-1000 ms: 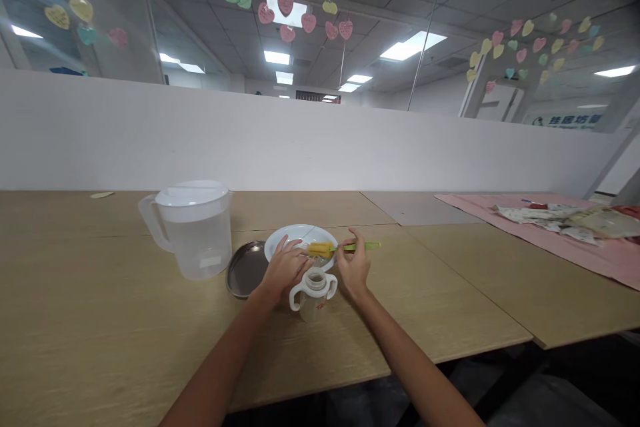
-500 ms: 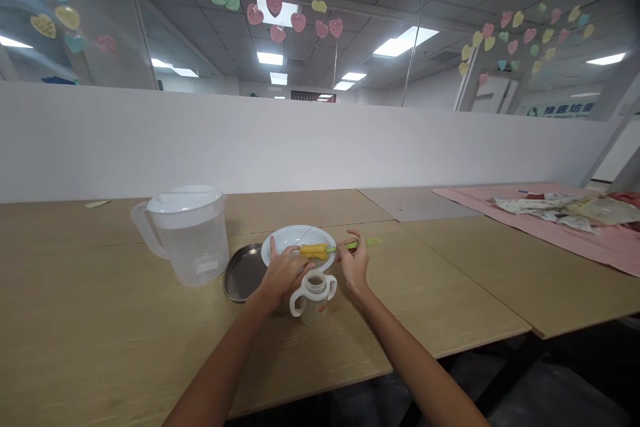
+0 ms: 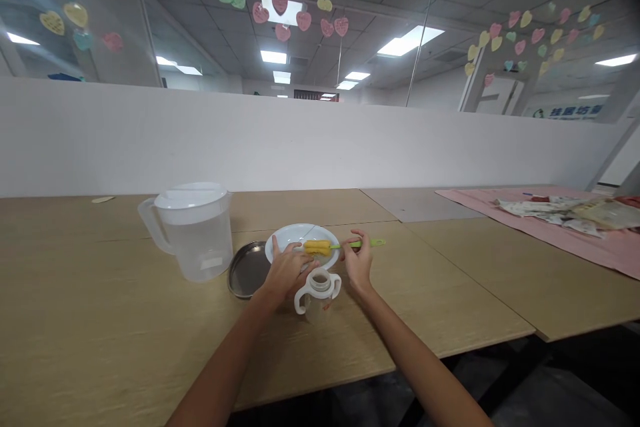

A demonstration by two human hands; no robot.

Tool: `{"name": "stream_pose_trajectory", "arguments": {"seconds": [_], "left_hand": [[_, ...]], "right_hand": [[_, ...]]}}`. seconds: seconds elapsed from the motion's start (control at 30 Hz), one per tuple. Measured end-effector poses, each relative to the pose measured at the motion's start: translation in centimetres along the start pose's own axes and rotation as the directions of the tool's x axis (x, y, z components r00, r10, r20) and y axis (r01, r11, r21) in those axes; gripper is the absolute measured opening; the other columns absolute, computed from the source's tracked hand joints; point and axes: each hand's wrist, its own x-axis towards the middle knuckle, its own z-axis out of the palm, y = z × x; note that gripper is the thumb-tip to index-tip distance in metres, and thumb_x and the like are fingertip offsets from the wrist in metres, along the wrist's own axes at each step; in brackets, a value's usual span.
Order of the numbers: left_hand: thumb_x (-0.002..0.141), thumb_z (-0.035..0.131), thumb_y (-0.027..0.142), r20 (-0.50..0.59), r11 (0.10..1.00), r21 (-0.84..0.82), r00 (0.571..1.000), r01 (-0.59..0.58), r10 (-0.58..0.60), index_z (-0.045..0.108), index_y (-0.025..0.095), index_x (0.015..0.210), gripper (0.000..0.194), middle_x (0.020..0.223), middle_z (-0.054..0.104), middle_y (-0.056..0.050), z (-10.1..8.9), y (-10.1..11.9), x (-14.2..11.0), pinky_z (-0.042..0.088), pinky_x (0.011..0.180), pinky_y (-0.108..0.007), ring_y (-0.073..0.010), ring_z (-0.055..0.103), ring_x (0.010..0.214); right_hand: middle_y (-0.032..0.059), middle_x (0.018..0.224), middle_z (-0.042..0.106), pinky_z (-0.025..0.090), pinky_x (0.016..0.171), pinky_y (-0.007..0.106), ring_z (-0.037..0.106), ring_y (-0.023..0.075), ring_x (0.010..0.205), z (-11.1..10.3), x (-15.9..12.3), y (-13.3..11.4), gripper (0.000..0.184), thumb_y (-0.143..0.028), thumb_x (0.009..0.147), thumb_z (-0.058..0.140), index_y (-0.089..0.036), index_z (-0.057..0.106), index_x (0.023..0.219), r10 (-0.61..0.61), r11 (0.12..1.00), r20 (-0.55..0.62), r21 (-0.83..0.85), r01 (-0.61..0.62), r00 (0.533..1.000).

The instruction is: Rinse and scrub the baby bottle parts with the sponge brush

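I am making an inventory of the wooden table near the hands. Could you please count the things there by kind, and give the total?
Pitcher, clear with a white lid: 1
White bowl: 1
Metal tray: 1
Two-handled bottle, no lid: 1
Brush with yellow sponge and green handle: 1
Total: 5

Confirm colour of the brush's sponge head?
Yellow. The sponge head lies over the white bowl; its handle is green. The head view shows it.
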Motion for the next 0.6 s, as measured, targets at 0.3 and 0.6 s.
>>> {"name": "stream_pose_trajectory", "arguments": {"seconds": [0.3, 0.6], "left_hand": [[0.093, 0.037, 0.035, -0.009, 0.990, -0.089, 0.993, 0.113, -0.114, 0.070, 0.025, 0.088, 0.035, 0.098, 0.072, -0.001, -0.72, -0.57, -0.25, 0.010, 0.108, -0.056, -0.0240, 0.050, 0.115], [0.087, 0.048, 0.031, -0.018, 0.976, -0.145, 0.985, 0.164, -0.169, 0.071, 0.025, 0.093, 0.025, 0.101, 0.071, -0.003, -0.91, -0.29, -0.09, 0.008, 0.110, -0.054, -0.0239, 0.051, 0.113]], "right_hand": [[-0.0042, 0.068, 0.055, 0.043, 0.054, 0.025, 0.051, 0.0116, 0.049, -0.20, -0.18, -0.50, 0.038, -0.025, 0.069, 0.052, -0.018, 0.050, 0.107, -0.004, 1.000, -0.031, 0.020, 0.005, 1.000], [-0.0048, 0.068, 0.055, 0.042, 0.053, 0.024, 0.050, 0.0112, 0.049, -0.19, 0.08, 0.14, 0.037, -0.024, 0.067, 0.053, -0.018, 0.053, 0.104, 0.002, 1.000, -0.019, 0.000, -0.002, 1.000]]}}
